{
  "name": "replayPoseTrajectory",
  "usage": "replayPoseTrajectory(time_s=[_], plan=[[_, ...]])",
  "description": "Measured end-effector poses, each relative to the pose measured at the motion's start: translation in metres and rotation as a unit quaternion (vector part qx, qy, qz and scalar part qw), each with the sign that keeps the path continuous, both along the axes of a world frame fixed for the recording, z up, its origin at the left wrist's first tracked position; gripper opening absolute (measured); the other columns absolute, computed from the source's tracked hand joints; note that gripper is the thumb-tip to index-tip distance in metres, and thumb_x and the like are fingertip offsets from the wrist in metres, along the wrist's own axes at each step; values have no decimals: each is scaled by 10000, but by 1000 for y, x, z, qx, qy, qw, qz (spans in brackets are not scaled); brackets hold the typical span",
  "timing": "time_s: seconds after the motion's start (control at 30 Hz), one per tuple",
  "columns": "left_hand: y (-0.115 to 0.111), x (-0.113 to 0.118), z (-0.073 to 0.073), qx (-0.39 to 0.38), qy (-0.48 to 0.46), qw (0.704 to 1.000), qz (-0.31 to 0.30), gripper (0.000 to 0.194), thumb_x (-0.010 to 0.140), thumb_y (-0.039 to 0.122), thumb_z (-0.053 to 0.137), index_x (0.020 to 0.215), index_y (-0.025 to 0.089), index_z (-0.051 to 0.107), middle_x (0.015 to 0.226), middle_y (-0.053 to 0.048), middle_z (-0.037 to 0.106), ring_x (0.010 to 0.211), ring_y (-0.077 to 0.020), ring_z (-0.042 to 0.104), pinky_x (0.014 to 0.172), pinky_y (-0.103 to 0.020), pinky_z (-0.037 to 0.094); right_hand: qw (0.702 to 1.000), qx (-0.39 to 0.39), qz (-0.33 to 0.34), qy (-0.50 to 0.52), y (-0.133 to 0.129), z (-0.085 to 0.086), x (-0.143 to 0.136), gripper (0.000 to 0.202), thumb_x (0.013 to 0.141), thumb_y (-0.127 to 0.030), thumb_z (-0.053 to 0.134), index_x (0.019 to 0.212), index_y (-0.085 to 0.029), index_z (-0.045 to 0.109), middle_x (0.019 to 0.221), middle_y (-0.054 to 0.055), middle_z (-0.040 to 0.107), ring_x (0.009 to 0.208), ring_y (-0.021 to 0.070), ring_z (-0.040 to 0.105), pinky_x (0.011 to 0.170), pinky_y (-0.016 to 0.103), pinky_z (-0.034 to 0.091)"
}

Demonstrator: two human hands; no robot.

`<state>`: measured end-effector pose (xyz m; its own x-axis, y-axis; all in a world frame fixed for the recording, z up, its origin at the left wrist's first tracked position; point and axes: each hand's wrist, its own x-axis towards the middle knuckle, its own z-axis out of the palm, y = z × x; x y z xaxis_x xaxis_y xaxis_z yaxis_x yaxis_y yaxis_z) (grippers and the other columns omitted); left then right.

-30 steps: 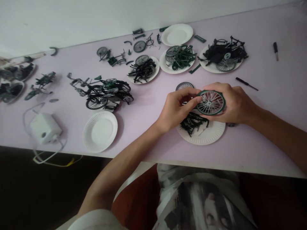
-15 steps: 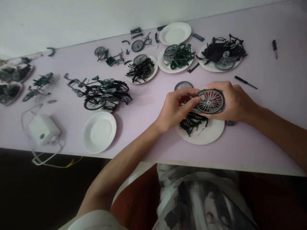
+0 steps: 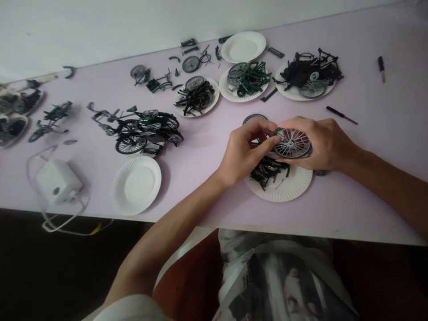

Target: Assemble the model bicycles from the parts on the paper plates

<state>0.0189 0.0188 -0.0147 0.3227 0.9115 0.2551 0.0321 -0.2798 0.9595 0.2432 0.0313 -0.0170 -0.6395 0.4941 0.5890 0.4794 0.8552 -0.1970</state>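
Note:
Both my hands hold a toy bicycle wheel with a green rim and pale spokes, raised over a paper plate. My left hand pinches the wheel's left edge between thumb and fingers. Around its right side wrap the fingers of my right hand, with the thumb along the lower rim. Dark small bicycle parts lie on the plate below. Another wheel shows behind my left hand, mostly hidden by it.
Assembled toy bicycles stand to the left, near a bare paper plate. Farther back are plates of black parts, green parts and frames. Two screwdrivers lie rightward. A white adapter with cables sits near the front edge.
The right fingers have shifted over the wheel's upper rim and now cover more of it. The left hand keeps its pinch in nearly the same place.

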Motion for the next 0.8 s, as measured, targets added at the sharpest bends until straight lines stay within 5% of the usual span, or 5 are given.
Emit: replayPoseTrajectory(time_s=[0.27, 0.53, 0.7, 0.8], plan=[[-2, -1, -1, 169, 105, 979, 29, 116, 994, 244, 658, 1070, 163, 694, 911, -14, 712, 750, -89, 640, 606, -162, 514, 999, 31, -13, 12, -2, 0, -2, 640, 909, -442, 766, 1432, -236, 461, 1194, 26, 774, 881, 207, 779, 665, 310, 599], [-3, -9, 7, 237, 158, 958, 22, 228, 1039, 225, 581, 1258, 184, 632, 1053, -58, 714, 805, -110, 653, 679, -218, 565, 994, 30, -50, 90, 3, -9, 3, 791, 809, -534, 845, 1460, -267, 484, 1264, 50, 743, 977, 241, 776, 818, 361, 647], [-18, -6, 38, 261, 125, 956, 42, 164, 1044, 161, 526, 1116, 197, 670, 1076, -76, 709, 914, -144, 700, 667, -241, 585, 987, -37, -123, 95, 3, -10, 10, 819, 806, -562, 834, 1490, -355, 434, 1349, 44, 694, 994, 254, 759, 856, 405, 646], [-63, 1, 64, 258, 159, 951, -60, 237, 1048, 119, 463, 1121, 211, 668, 1074, -50, 753, 1002, -147, 731, 810, -276, 643, 983, -53, -136, 109, 8, -12, 13, 824, 771, -565, 855, 1461, -332, 467, 1335, 55, 695, 970, 246, 751, 853, 395, 646]])
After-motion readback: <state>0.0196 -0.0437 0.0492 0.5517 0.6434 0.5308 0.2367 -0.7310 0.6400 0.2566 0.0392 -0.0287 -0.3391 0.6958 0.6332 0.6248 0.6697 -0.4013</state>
